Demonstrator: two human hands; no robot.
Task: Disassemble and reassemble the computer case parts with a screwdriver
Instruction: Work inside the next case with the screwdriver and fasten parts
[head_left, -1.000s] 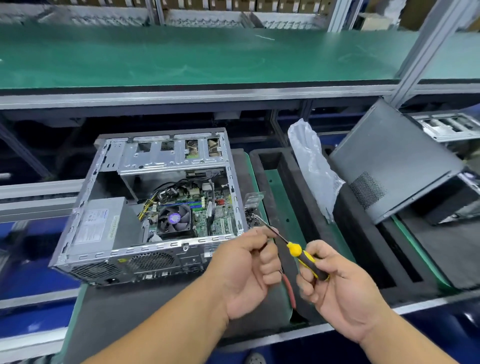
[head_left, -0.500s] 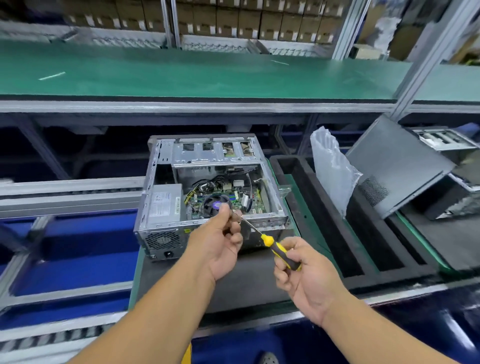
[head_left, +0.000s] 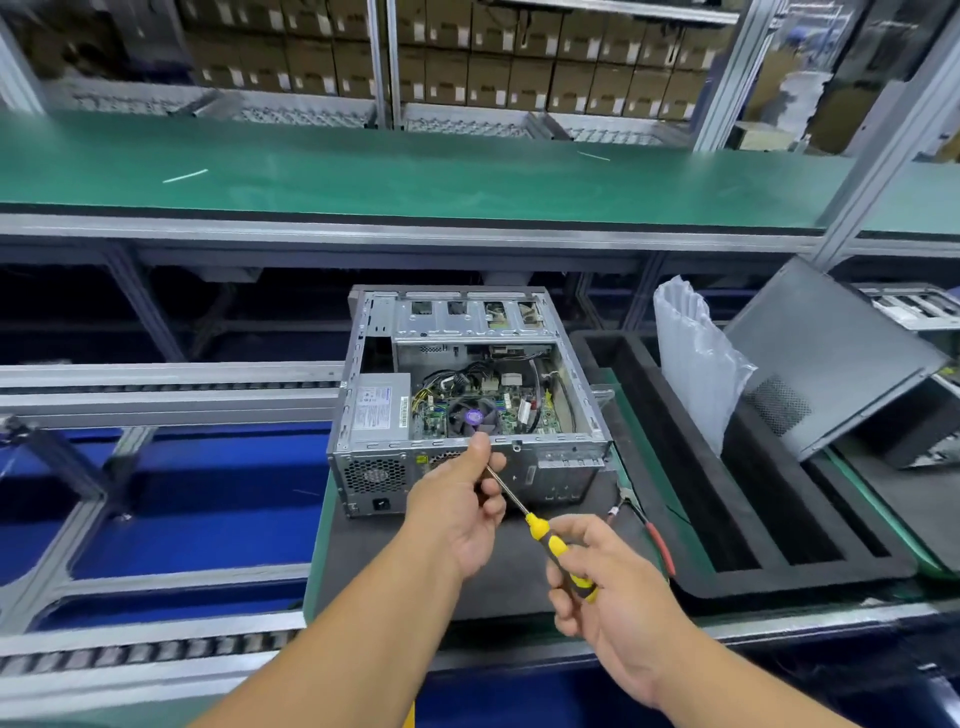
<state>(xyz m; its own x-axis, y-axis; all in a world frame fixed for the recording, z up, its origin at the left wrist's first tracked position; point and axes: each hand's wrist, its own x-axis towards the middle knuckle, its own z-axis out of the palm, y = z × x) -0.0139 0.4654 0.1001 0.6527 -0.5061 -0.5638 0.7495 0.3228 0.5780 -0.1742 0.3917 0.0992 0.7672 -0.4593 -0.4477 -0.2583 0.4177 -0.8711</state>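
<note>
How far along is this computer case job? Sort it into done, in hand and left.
Done: the computer case lies open, its side panel propped to the right. In hand: the right hand grips the screwdriver; the left hand pinches its tip. Left: refitting the panel.

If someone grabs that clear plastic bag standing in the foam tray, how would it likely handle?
The plastic bag looks thin and crinkled, so probably floppy and very light. It leans on the grey panel, so it would likely slump if nudged. Its glossy film may be slippery.

A dark mat (head_left: 519, 582) bears the open computer case (head_left: 467, 395), beside a foam tray (head_left: 779, 551)
</note>
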